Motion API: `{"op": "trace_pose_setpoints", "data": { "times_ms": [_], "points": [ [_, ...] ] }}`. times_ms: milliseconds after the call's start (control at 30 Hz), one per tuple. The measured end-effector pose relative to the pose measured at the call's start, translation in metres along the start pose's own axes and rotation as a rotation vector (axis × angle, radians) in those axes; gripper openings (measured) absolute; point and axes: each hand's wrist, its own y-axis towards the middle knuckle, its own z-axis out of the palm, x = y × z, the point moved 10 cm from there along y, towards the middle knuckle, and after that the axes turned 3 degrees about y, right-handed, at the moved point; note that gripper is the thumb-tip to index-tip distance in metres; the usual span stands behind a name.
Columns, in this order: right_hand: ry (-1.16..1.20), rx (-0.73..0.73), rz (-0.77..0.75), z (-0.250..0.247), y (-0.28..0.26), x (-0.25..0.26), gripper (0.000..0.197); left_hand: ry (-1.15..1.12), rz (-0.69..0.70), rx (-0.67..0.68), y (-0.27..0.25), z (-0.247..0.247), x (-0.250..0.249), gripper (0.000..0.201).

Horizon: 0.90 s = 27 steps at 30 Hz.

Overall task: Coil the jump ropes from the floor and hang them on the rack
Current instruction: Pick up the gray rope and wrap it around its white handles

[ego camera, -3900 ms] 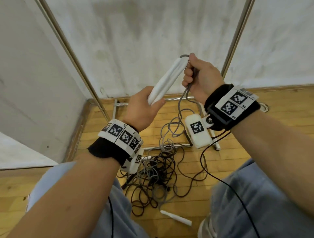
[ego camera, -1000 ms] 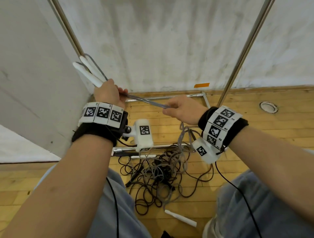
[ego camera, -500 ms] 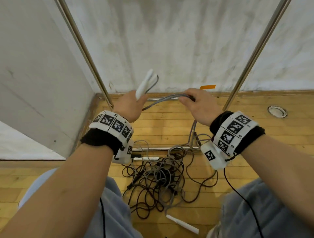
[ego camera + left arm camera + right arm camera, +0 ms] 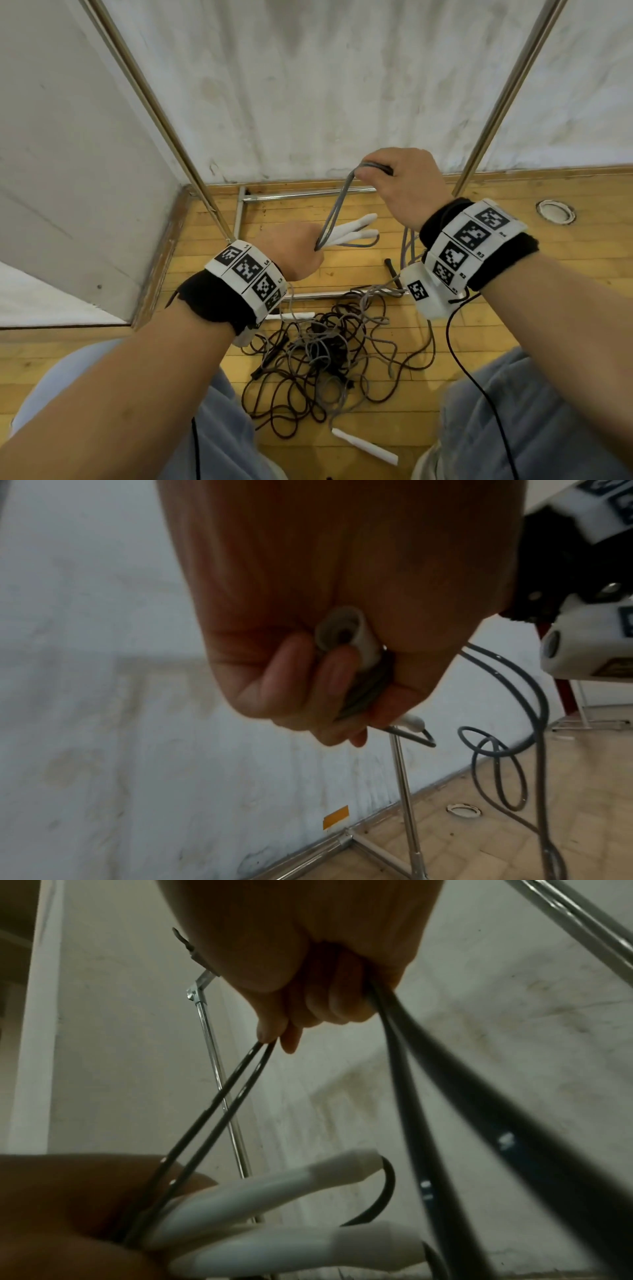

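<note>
My left hand [image 4: 298, 250] grips two white jump-rope handles [image 4: 356, 230] together with a few turns of grey cord [image 4: 334, 214]; the handles point right. In the left wrist view the fingers [image 4: 329, 674] curl round a handle end [image 4: 346, 634] and the cord. My right hand [image 4: 404, 185], higher and to the right, pinches a doubled strand of the same grey cord [image 4: 222, 1104], which runs taut down to the left hand. More grey cord [image 4: 479, 1123] hangs from the right fist to the floor pile [image 4: 329, 346] of tangled grey and dark ropes.
The metal rack's two slanted poles [image 4: 164, 126] [image 4: 503, 99] and its base bars [image 4: 308, 193] stand ahead against a white wall. A loose white handle [image 4: 366, 447] lies on the wood floor between my knees. A round floor fitting [image 4: 555, 211] sits at the right.
My left hand dropped lower and turned so the handles now point right instead of up. My right hand rose, pulling the doubled cord up and over the left hand.
</note>
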Motion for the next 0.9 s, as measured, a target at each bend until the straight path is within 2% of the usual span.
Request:
{"op": "trace_pose_setpoints", "data": {
  "times_ms": [67, 200, 333, 433, 500, 567, 733, 800, 900],
  "points": [
    [0.046, -0.016, 0.046, -0.002, 0.001, -0.011, 0.019, -0.033, 0.051, 0.019, -0.003, 0.001, -0.008, 0.008],
    [0.146, 0.005, 0.125, -0.004, 0.003, -0.031, 0.012, -0.242, 0.155, 0.008, -0.009, -0.015, -0.018, 0.035],
    [0.265, 0.095, 0.213, -0.004, 0.005, -0.046, 0.019, -0.384, 0.157, -0.122, -0.019, -0.046, -0.011, 0.035],
    [0.435, 0.137, 0.293, 0.004, 0.002, -0.054, 0.026, -0.561, 0.159, -0.163, -0.022, -0.058, -0.01, 0.032],
    [0.468, 0.177, 0.32, 0.016, -0.002, -0.057, 0.021, -0.676, 0.13, -0.216, -0.021, -0.064, -0.006, 0.029],
    [0.448, 0.235, 0.319, 0.031, -0.008, -0.054, 0.025, -0.838, 0.077, -0.274, -0.02, -0.066, 0.001, 0.021],
    [0.292, 0.359, 0.34, 0.064, -0.023, -0.04, 0.037, -1.127, -0.081, -0.386, -0.016, -0.064, 0.019, 0.023],
    [0.239, 0.407, 0.375, 0.076, -0.03, -0.035, 0.04, -1.181, -0.138, -0.425, -0.013, -0.062, 0.027, 0.024],
    [0.078, 0.431, 0.338, 0.084, -0.036, -0.022, 0.044, -1.119, -0.158, -0.456, -0.009, -0.061, 0.032, 0.025]
  ]
}}
